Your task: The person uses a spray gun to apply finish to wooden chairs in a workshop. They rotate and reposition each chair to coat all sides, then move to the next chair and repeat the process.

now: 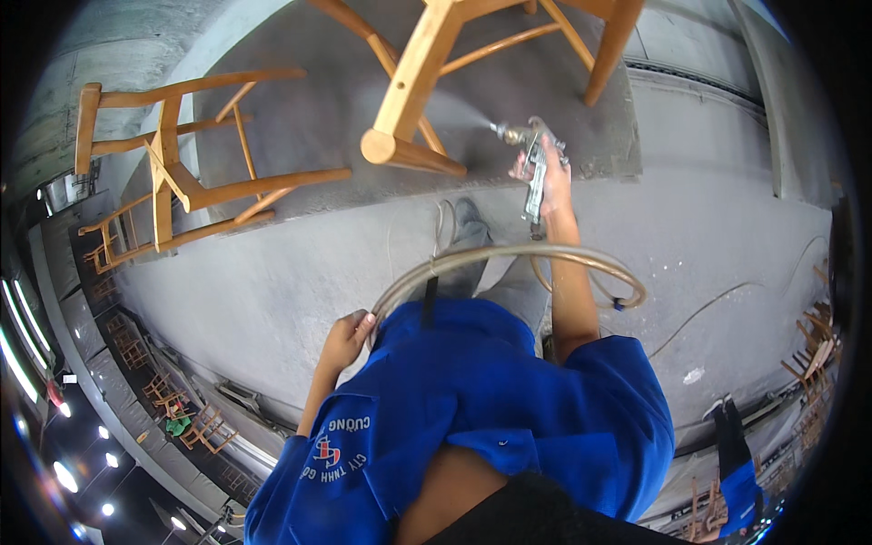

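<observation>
My right hand (557, 186) is wrapped round the grip of a metal spray gun (534, 182), held out in front of me. From its nozzle a pale mist spreads left toward a light wooden chair frame (420, 82), whose near leg end points at me. The nozzle stays apart from the wood. A clear, brownish hose (490, 252) loops across my waist. At its left end my left hand (347, 340) is closed round the hose, low beside my hip, with the fingers partly hidden.
Further wooden chair frames (173, 173) stand at the left by a grey sheet (300, 145) under the work. Many chairs line the far left and right edges. Thin hose (699, 313) trails over the floor at the right. Another person (738, 477) is at the lower right.
</observation>
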